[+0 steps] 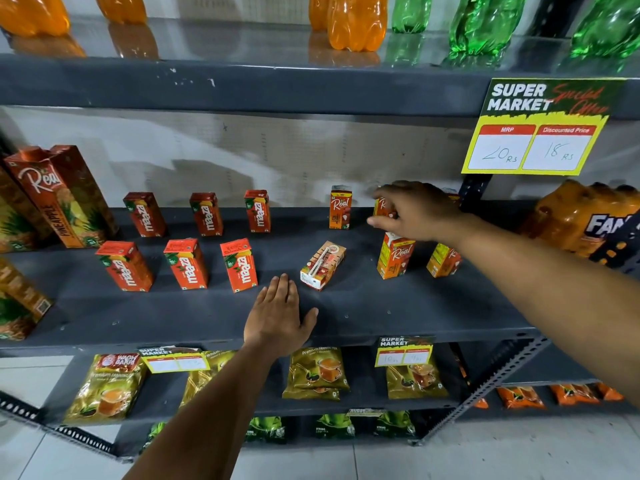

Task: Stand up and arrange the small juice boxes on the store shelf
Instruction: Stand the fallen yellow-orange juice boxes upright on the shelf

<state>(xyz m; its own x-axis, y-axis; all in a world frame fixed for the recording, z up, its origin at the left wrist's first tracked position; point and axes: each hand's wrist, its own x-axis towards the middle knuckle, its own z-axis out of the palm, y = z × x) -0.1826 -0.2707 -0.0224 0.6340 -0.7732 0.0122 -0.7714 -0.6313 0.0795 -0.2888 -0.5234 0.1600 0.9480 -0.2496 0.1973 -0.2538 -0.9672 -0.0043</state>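
On the dark grey shelf (346,320) several small red Maaza boxes (188,263) stand upright in two rows at the left. One small Real juice box (322,265) lies on its side in the middle, straw side up. Upright Real boxes stand behind it (340,206) and to its right (394,255), with another at the far right (442,259). My right hand (415,211) is at the back row, fingers around an upright Real box (382,206). My left hand (278,315) rests flat on the shelf just in front of the fallen box, holding nothing.
Tall Real pineapple cartons (62,195) stand at the left end. A shrink-wrapped Fanta pack (581,220) sits at the right. A yellow price sign (533,129) hangs from the shelf above, which carries orange and green bottles. Tea packets (318,372) fill the shelf below.
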